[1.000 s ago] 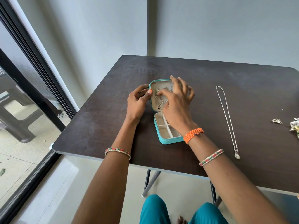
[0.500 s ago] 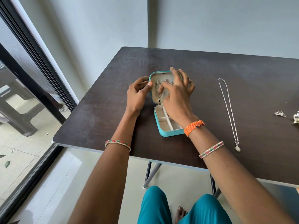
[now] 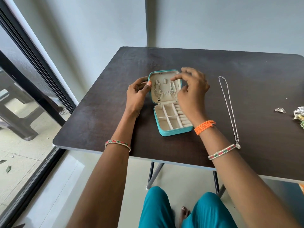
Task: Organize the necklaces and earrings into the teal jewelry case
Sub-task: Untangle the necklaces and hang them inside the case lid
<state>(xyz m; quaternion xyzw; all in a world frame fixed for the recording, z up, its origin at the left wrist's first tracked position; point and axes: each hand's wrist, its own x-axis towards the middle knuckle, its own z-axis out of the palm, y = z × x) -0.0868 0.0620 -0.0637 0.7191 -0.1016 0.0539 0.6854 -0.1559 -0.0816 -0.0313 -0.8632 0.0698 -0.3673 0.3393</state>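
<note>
The teal jewelry case (image 3: pixel 174 131) lies open on the dark table (image 3: pixel 102 116), its lid propped upright. Two silver necklaces (image 3: pixel 157 90) hang on hooks inside the lid, left and right. The cream compartments of the lower tray look bare. My left hand (image 3: pixel 137 94) grips the lid's left edge, thumb on the rim. Blurred by motion, my right hand (image 3: pixel 191 89) hovers at the lid's right side, fingers loosely curled, holding nothing that I can see. A long silver necklace with a round pendant (image 3: pixel 230 109) lies stretched out on the table to the right.
A small silver earring (image 3: pixel 280 110) and a crumpled shiny heap (image 3: pixel 299 112) sit near the table's right edge. A glass sliding door (image 3: pixel 24 96) runs along the left. The table's near edge is close to my knees.
My right hand has lifted off the lid's inside and drawn back to the right, uncovering the second hung necklace. My left hand still holds the lid's edge.
</note>
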